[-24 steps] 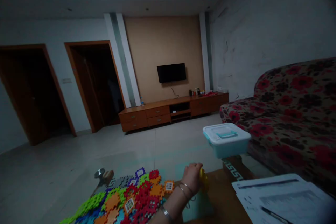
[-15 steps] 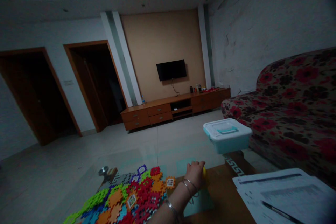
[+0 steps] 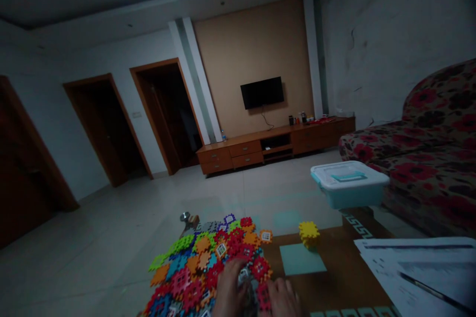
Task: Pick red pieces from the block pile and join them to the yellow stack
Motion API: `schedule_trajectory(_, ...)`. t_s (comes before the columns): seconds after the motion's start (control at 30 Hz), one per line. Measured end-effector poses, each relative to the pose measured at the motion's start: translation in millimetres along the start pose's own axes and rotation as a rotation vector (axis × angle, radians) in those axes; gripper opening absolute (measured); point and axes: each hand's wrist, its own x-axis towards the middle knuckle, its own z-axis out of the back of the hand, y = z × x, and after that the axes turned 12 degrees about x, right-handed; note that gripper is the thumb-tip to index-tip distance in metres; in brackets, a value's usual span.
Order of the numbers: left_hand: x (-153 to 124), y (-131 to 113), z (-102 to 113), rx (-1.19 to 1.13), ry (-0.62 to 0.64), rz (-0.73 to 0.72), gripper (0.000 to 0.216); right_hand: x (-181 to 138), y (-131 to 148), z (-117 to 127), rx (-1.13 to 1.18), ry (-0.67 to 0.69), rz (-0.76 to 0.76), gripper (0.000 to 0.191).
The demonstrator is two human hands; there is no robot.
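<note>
A heap of colourful interlocking plastic tiles (image 3: pixel 208 262) lies on the glass-topped table (image 3: pixel 334 277). Both my hands are at the bottom edge, on the near side of the heap. My left hand (image 3: pixel 228 291) curls down into the red and grey tiles, and its grip is hidden. My right hand (image 3: pixel 282 299) rests beside it with fingers spread over a red tile. A small yellow cube built of tiles (image 3: pixel 308 233) stands alone on the table, apart from both hands, next to a pale green square (image 3: pixel 302 259).
A pale blue lidded plastic box (image 3: pixel 349 185) sits at the table's far right corner. Printed papers (image 3: pixel 420 270) with a pen (image 3: pixel 435 293) lie at the right. A floral sofa (image 3: pixel 427 158) stands behind; beyond are a tiled floor, TV cabinet (image 3: pixel 275 146) and doorways.
My right hand has let go of the yellow cube, left it on the table and drawn back to the tile heap. My left hand has come into view. The view swung left.
</note>
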Motion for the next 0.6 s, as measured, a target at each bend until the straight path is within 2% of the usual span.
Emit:
schedule_trajectory(0.07,-18,15,-21,0.123,0.079,0.033,0.059,0,11,-3,-0.073,-0.034,-0.010,0.051)
schedule_trajectory(0.13,-26,20,-37,0.195,0.159,0.038,0.065,0,17,-2,-0.114,-0.052,0.008,0.048)
schedule_trajectory(0.23,-33,18,-38,0.222,0.249,0.023,0.065,-1,16,3,-0.128,-0.031,0.040,0.042)
schedule_trajectory(0.37,-50,25,-5,0.339,0.182,0.137,0.071,-3,16,17,-0.156,-0.014,0.014,0.041)
schedule_trajectory(0.47,-61,48,25,0.431,0.065,0.311,0.066,-3,15,31,-0.126,-0.022,-0.019,0.048)
schedule_trajectory(0.53,-64,67,40,0.413,0.019,0.374,0.053,-5,11,35,-0.075,-0.058,0.038,0.055)
schedule_trajectory(0.6,-62,83,49,0.345,0.035,0.370,0.045,-11,6,28,0.008,-0.060,0.192,0.060)
